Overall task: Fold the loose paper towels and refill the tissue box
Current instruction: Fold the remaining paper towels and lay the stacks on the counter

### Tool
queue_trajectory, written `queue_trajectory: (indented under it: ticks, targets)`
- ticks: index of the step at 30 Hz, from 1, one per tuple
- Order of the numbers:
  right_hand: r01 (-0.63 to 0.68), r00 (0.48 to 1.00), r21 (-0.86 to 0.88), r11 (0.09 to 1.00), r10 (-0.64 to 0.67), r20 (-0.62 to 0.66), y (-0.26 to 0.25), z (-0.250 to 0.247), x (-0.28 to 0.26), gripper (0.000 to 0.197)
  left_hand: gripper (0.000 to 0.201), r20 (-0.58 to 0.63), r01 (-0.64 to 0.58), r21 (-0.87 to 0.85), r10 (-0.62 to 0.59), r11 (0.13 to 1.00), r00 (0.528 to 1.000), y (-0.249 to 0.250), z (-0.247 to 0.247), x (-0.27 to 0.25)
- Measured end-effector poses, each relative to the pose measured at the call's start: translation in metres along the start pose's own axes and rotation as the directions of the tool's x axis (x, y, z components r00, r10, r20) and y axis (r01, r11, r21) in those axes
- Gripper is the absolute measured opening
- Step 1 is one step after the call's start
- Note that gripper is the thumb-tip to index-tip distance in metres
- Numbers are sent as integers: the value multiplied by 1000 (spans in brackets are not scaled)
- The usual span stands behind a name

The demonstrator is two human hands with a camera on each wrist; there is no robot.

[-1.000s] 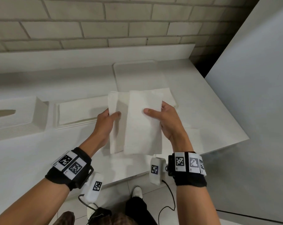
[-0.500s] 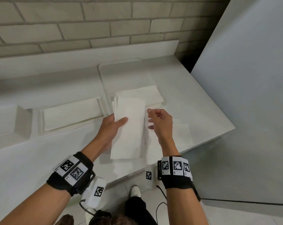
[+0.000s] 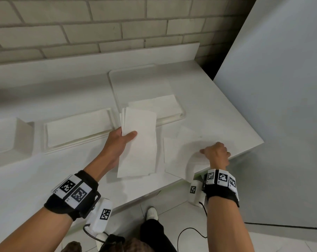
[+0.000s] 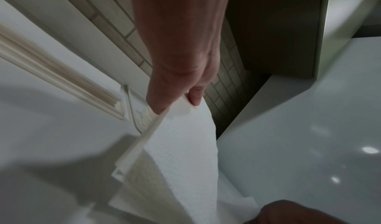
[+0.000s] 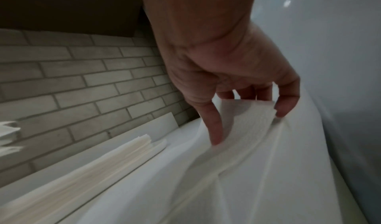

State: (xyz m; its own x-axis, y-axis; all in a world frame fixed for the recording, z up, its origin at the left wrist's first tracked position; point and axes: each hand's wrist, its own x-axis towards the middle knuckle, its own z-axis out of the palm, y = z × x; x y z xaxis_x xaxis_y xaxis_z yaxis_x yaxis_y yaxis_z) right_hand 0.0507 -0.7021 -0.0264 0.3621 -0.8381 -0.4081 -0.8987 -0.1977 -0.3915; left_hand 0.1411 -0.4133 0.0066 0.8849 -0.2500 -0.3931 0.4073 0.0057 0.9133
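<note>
- The tissue box (image 3: 7,137) stood at the far left of the counter (image 3: 208,110), cut off by the picture's edge, so its opening could not be made out.
- The left hand (image 3: 117,142) held a folded paper towel (image 3: 138,142) above the counter, thumb on top and fingers hidden beneath; the left wrist view (image 4: 181,154) showed thumb and finger pinching its upper edge, with several thin layers at the fold.
- The right hand (image 3: 216,153) had its fingers curled down onto a loose paper towel (image 3: 179,157) lying near the counter's front right corner; in the right wrist view the fingertips (image 5: 215,129) gathered a raised, dimpled bit of the sheet (image 5: 249,118) between forefinger and little finger, wrinkling it.
- That view was blurred, so the sheet's outer edges were hard to trace.
- A flat stack of towels (image 3: 77,130) lay in a shallow rectangular tray (image 3: 46,150) just right of the box.
- Another stack (image 3: 154,106) sat in a second round-cornered tray (image 3: 134,77) farther back, its near left corner covered by the held towel.
- All was white and matte; a pale brick wall (image 3: 99,30) rose behind.
</note>
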Motion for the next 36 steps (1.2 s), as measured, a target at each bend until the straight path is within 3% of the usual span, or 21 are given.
queue_trajectory:
  ticks: [5,8,10,14,17,20,22,25,28,30,32,36]
  targets:
    - [183,983,202,962,-183,-15,-16,-21,-2,28,15,-19,-1,-23,1,1000,1000,1,-8,0]
    - [306,952,232,923,-299,-65,-38,-33,-9,21,15,-23,-4,-35,3,999,1000,2,-10,-1]
    - [390,921,173,904,-386,-61,-51,-34,-14,23,15,-18,-8,-27,8,1000,1000,3,-10,-1]
    - [502,863,-43,864,-496,97,-70,-11,-12,29,17,12,-27,5,27,1000,1000,6,-7,-3]
    - [492,870,-218,843,-465,164,-63,16,-7,48,17,24,-42,8,41,999,999,8,-3,-5]
    - [390,917,-348,853,-395,58,-48,27,-4,55,17,15,-55,-1,55,999,998,9,-3,-5]
    - [317,947,-325,891,-316,58,-43,25,0,61,17,14,-58,2,58,998,998,8,-5,-6]
    - [309,951,-243,919,-292,104,-41,23,4,64,15,4,-66,7,66,998,998,6,-7,-6]
    - [336,936,-18,942,-332,114,-43,20,2,51,15,-40,-84,22,85,996,996,6,-10,-6]
    - [397,895,221,891,-429,124,-49,11,-7,31,16,-79,-101,34,104,994,991,7,-13,-4]
    - [453,819,401,796,-550,166,-59,-5,-24,20,18,-107,-127,26,129,992,986,9,-14,-4]
    - [512,583,574,639,-749,314,-88,-34,-71,22,18,-127,-158,-13,155,987,980,16,-10,-3]
